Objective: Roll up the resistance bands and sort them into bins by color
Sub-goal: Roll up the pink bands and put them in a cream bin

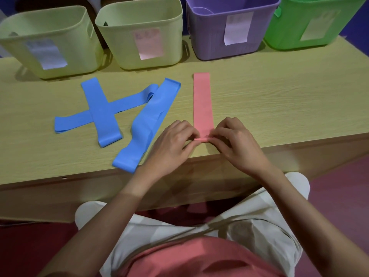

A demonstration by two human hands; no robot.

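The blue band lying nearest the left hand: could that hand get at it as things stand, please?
Probably yes. The blue band lies flat on the table right beside the left hand, nothing between them, but that hand's fingers would first have to release the pink band.

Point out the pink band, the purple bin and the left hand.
pink band (202,100), head view, flat middle stretch.
purple bin (207,37), head view, front wall beside its label.
left hand (171,144), head view, back of the hand.

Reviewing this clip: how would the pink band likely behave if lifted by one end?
The pink band lies thin and flat on the table, so it would likely droop limply and weigh little. The left hand and right hand pinch its rolled near end, which probably springs open if released.
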